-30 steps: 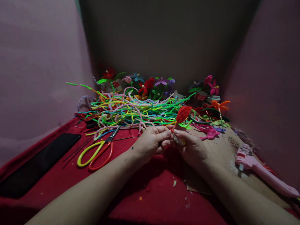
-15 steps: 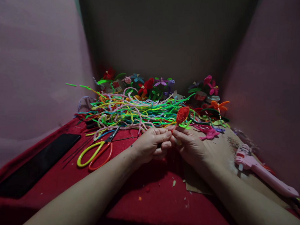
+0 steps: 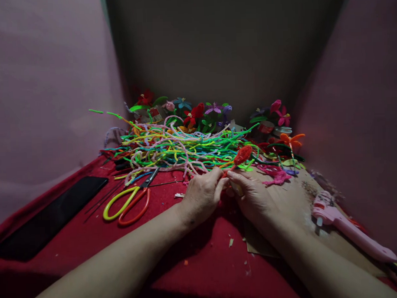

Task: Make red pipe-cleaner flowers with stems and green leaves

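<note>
My left hand point(image 3: 203, 194) and my right hand point(image 3: 252, 195) meet over the red cloth point(image 3: 196, 262), fingers pinched together on the stem of a red pipe-cleaner flower point(image 3: 242, 155). The flower's fuzzy head sticks up and away from my fingertips, just in front of the heap of coloured pipe cleaners point(image 3: 179, 147). A pale small object shows between my right fingers; I cannot make out what it is.
Scissors with yellow and orange handles point(image 3: 128, 203) lie left of my hands, beside thin dark wires. A black flat object point(image 3: 47, 217) lies at far left. A pink glue gun point(image 3: 344, 226) rests on brown cardboard point(image 3: 297, 193) at right. Finished flowers point(image 3: 197, 112) line the back wall.
Both hands have lowered toward the cloth and the flower head has dropped with them. My left hand has turned palm-down. A small white scrap now shows left of the left hand.
</note>
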`<state>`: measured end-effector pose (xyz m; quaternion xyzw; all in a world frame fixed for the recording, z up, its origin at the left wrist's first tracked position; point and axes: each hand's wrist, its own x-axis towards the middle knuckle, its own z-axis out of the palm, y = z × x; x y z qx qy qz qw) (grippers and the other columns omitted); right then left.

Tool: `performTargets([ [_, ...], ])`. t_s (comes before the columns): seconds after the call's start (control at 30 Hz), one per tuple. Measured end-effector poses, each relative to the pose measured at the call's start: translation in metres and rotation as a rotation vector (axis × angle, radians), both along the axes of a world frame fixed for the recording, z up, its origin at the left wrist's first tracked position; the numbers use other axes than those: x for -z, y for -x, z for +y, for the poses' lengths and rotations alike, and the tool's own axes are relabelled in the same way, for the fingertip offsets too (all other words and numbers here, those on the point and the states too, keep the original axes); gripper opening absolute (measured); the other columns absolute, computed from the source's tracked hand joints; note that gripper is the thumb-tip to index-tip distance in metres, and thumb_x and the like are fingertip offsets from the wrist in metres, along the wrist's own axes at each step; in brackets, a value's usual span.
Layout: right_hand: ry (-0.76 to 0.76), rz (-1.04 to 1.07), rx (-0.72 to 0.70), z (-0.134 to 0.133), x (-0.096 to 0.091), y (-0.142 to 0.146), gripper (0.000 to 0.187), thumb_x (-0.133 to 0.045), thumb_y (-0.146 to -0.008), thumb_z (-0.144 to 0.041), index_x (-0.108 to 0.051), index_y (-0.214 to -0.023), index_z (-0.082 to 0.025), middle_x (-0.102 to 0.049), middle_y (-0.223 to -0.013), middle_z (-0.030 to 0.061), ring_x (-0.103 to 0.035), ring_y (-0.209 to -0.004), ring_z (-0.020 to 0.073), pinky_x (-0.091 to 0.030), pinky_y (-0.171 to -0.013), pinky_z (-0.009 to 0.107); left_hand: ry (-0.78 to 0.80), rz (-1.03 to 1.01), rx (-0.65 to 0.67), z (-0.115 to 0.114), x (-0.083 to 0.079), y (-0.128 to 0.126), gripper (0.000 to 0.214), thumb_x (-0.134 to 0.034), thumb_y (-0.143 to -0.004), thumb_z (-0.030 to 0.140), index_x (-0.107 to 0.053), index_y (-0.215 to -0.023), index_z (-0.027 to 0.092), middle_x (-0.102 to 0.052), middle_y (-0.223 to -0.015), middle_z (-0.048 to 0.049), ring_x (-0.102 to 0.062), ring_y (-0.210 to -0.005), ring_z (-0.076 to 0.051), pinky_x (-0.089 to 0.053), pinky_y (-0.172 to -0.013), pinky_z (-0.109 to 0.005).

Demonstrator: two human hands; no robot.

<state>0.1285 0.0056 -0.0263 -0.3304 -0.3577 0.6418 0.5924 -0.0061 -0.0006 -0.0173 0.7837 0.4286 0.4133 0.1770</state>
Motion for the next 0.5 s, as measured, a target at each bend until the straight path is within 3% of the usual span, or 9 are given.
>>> performTargets([
  [0.1,-0.020,-0.037,-0.013,-0.001,-0.001,0.000,0.013,-0.073,-0.061,-0.025,-0.068,-0.068,-0.015,-0.060,-0.058,-0.0017,-0.046,-0.048,0.0071,-0.032,-0.042,0.020,0.017,-0.015,0.010,0.002,-0.002,0.001,0.017,-0.045,-0.084,0.024,-0.056,-0.073,0.019,-0.050,-0.061,0.0022,-0.042,-0.054,-0.010,-0.028,-0.057,-0.021],
  [0.2,-0.019,-0.051,-0.034,-0.002,-0.004,0.001,0.015,-0.074,-0.061,-0.027,-0.069,-0.068,-0.015,-0.060,-0.057,-0.0019,-0.047,-0.049,0.0072,-0.034,-0.045,0.020,0.135,-0.142,0.072,0.004,-0.008,0.000,0.019,-0.047,-0.082,0.022,-0.053,-0.065,0.018,-0.045,-0.057,0.0039,-0.039,-0.053,-0.009,-0.028,-0.054,-0.020],
  [0.4,-0.042,-0.021,-0.085,-0.004,-0.011,0.001,0.019,-0.075,-0.059,-0.026,-0.071,-0.075,-0.017,-0.066,-0.067,0.0005,-0.055,-0.058,0.0110,-0.043,-0.054,0.022,0.676,-0.559,0.258,0.004,-0.024,-0.002,0.018,-0.049,-0.080,0.022,-0.048,-0.063,0.016,-0.038,-0.045,0.0083,-0.027,-0.033,-0.003,-0.022,-0.037,-0.017],
  [0.5,-0.033,-0.003,-0.107,-0.004,-0.012,0.000,0.015,-0.073,-0.059,-0.023,-0.071,-0.073,-0.017,-0.068,-0.068,0.0010,-0.058,-0.061,0.0125,-0.045,-0.058,0.024,0.840,-0.667,0.364,0.003,-0.025,0.001,0.017,-0.051,-0.080,0.028,-0.046,-0.068,0.017,-0.038,-0.045,0.0094,-0.022,-0.028,-0.002,-0.017,-0.031,-0.015],
])
